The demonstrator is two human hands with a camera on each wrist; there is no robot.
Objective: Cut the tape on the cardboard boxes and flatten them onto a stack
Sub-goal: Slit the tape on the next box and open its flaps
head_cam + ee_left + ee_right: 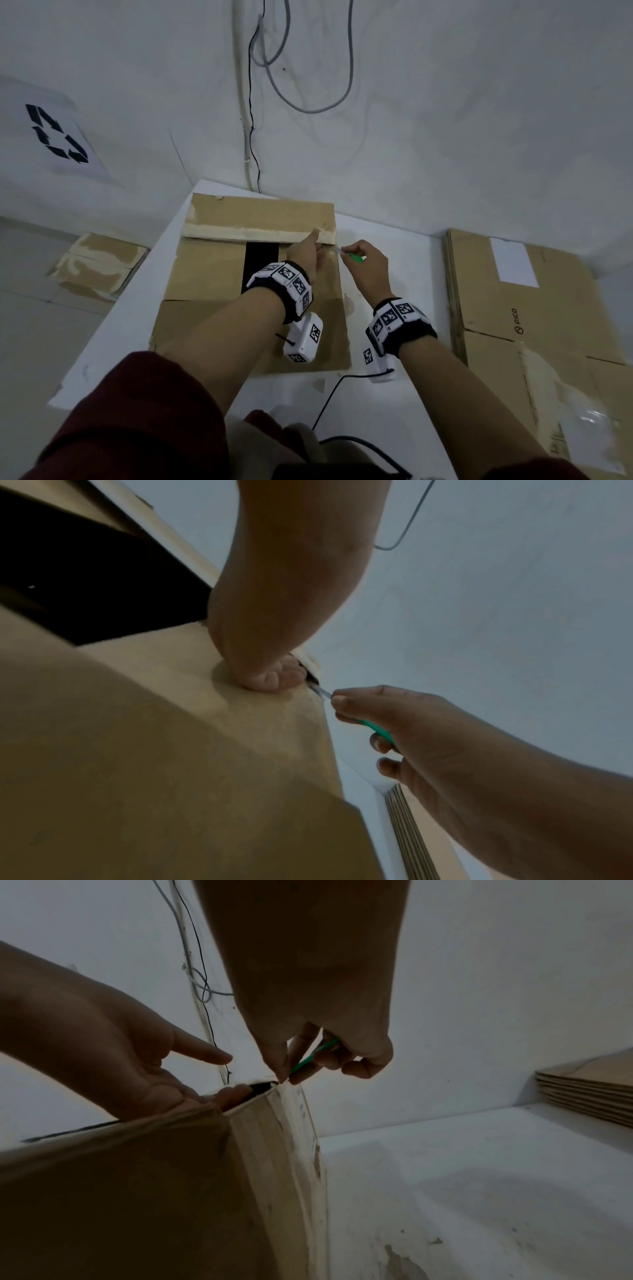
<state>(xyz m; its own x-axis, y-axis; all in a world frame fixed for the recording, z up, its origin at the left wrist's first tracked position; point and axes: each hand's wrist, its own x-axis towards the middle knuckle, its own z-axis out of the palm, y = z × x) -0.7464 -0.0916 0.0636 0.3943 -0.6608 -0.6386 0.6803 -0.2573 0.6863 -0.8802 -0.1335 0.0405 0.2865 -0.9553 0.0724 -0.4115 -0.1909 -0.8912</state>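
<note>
Head view: two hands meet at the far right corner of a cardboard box (212,274) on the white surface (394,274).

The right hand (368,265) has its grip curled tight round a green-handled cutter (354,257), thumb and forefinger pinching near the blade, whose tip touches the pale tape (253,234) at the box's top right corner. The left hand (308,253) is apart and straight-fingered, fingertips (236,1092) pressing the flap edge just beside the blade, forefinger pointing out over the tape. Both forearms reach forward over the box. A dark gap shows between the flaps. A stack of flattened boxes (534,308) lies well apart to the right, and another box (96,263) sits on the floor to the left.
</note>
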